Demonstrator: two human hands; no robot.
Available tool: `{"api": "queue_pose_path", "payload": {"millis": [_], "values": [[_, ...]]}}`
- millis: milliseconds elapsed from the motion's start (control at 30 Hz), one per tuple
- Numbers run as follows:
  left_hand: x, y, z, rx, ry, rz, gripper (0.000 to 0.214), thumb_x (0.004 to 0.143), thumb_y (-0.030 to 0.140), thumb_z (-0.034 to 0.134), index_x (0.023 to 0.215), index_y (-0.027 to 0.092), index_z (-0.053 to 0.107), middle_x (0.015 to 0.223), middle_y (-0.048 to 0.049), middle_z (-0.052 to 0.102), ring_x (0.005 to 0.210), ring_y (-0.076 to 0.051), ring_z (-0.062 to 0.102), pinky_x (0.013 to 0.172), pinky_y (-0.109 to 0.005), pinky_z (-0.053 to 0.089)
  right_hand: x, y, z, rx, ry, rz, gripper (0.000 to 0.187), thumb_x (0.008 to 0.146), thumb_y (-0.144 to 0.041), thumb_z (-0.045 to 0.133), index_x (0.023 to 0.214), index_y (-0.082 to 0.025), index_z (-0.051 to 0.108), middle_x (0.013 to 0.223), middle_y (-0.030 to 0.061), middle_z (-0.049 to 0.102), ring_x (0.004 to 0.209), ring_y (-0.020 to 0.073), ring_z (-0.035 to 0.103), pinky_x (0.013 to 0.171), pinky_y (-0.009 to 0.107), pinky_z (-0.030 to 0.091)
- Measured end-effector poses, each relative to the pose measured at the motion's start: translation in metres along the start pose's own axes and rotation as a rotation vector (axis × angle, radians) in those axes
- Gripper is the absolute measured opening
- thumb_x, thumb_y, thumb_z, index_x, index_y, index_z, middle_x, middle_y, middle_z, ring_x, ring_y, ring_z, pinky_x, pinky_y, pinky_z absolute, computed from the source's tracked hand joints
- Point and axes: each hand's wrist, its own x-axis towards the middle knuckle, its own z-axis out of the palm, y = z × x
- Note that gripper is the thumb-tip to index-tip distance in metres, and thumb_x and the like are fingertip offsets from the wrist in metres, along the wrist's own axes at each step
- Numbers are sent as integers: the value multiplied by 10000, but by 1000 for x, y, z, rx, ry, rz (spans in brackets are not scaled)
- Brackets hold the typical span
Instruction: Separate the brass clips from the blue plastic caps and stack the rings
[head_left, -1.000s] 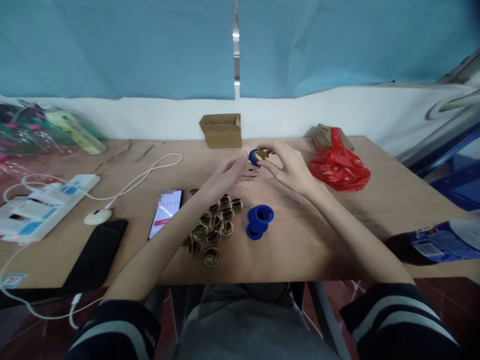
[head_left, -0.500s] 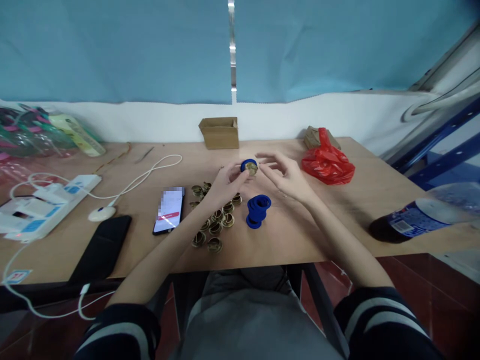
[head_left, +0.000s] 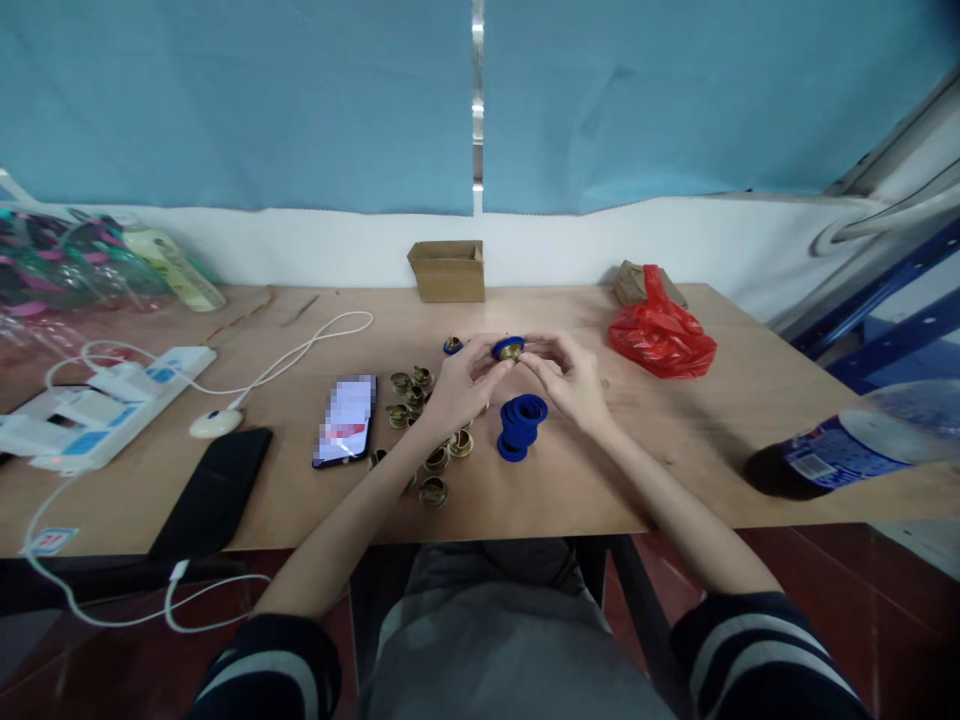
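Note:
Both hands meet above the middle of the wooden table. My left hand and my right hand pinch one small piece between their fingertips: a blue ring with a brass part set in it. Just below them lies a pile of blue rings. Several loose brass parts are scattered under and left of my left wrist. One more blue-and-brass piece rests on the table behind my left hand.
A phone with a lit screen and a black phone lie to the left, beside a white power strip with cables. At the back stand a small cardboard box and a red plastic bag. A bottle lies at the right edge.
My right hand, apart from the piece half a second ago, has closed in, and both hands now pinch it lower over the table. The view has shifted slightly.

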Motion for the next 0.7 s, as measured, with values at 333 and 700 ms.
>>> {"api": "queue_pose_path", "payload": {"millis": [333,700], "values": [[4,-5,3,-14,-14,-35,379,833,290,744,1183,210,621,1206,-93,729,1095,-231,716,991,-408,573,-1,7,7,-57,41,-12,186,911,-337,683,1066,-235,671,1015,63,766,886,226,738,866,432,625],[9,0,4,-29,-15,-19,384,840,304,729,1191,212,605,1228,-90,711,1109,-225,705,998,-390,566,9,7,5,-41,-6,-53,88,924,-298,632,963,-237,582,1020,47,698,917,197,686,886,400,597]]}}
